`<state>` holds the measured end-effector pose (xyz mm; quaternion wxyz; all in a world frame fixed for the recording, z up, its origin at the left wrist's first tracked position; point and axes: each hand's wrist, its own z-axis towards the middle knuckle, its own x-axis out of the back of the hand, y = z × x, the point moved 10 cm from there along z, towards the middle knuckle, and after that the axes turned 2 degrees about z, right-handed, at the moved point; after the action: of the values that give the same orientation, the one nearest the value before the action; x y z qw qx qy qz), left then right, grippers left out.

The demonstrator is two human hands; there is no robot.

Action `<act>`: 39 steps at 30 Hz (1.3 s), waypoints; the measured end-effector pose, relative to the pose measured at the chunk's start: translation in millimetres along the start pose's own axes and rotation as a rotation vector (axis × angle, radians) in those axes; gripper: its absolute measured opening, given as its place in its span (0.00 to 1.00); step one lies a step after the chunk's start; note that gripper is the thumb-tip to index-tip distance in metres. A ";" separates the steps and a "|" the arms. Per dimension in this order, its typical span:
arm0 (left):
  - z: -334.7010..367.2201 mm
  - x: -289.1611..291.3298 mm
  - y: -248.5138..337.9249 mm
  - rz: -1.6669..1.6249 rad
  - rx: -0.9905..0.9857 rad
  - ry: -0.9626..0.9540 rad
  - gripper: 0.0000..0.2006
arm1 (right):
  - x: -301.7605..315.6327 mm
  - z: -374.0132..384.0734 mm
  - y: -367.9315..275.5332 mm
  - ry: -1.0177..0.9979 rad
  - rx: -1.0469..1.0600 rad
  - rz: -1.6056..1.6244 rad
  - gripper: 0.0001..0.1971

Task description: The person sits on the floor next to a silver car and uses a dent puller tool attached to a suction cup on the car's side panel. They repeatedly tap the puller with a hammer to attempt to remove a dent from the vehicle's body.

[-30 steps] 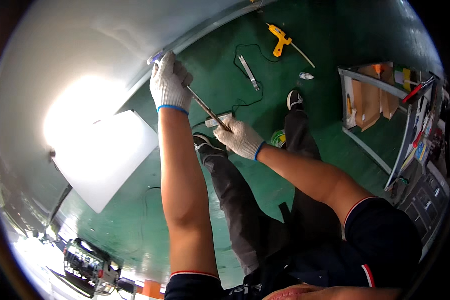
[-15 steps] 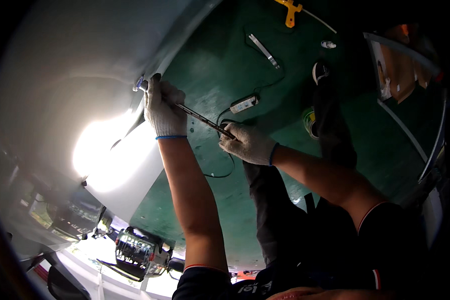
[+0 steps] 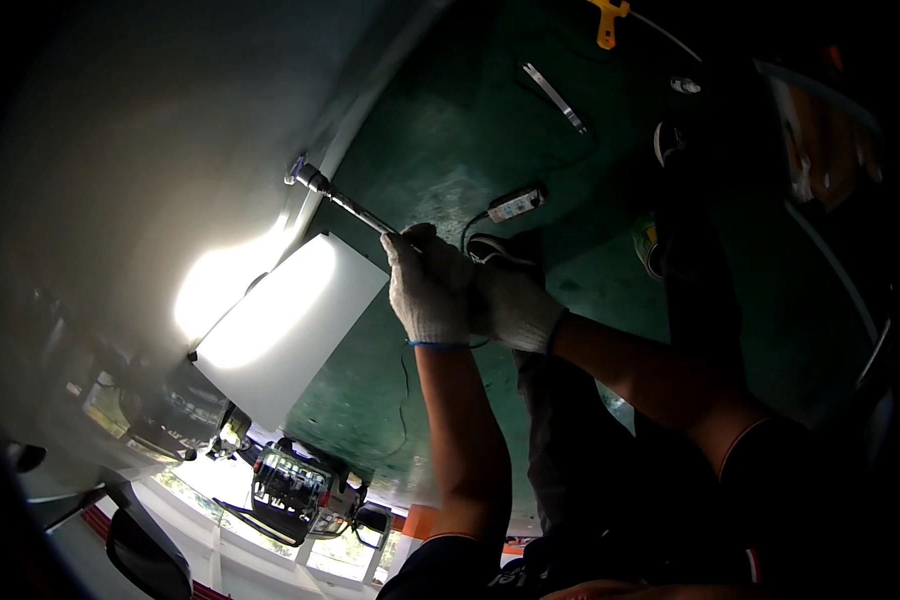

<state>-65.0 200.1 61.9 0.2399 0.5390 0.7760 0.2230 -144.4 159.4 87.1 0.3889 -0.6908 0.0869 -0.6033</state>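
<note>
Head view: left hand [image 3: 430,285] is closed around the near part of the metal rod [image 3: 362,213]. Right hand [image 3: 518,308] sits right beside it; its fingers are partly hidden and dark, can't tell if they grip. Rod slants up-left, dark far end at a small purple-blue piece [image 3: 295,168] on the grey panel [image 3: 200,150]. Bright white board [image 3: 305,335] below-left; corded box [image 3: 516,205] and silver bar [image 3: 555,97] on green floor [image 3: 450,130].

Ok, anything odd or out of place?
Mildly: the black cord trails beside the left shoe, a possible snag, and the small bottle on the floor seems to lie on its side. No spill shows.
</note>
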 end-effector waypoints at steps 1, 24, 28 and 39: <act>-2.1 1.2 -0.2 0.022 -0.028 0.033 0.25 | -0.9 -1.2 -0.9 -0.006 0.032 -0.045 0.09; -3.6 -3.3 -2.2 0.025 -0.057 -0.062 0.21 | 9.7 -15.0 53.1 -0.132 -0.687 1.201 0.18; -0.9 -13.8 1.3 0.017 -0.089 -0.095 0.20 | 8.5 -17.5 54.2 -0.073 -0.670 1.193 0.19; -5.3 8.1 1.6 0.026 -0.149 0.008 0.19 | -3.4 -12.0 41.9 0.151 -0.564 1.340 0.18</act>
<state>-69.5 207.9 66.0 0.2736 0.5287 0.7511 0.2853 -141.5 127.6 57.3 0.4749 -0.5197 0.6697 -0.2366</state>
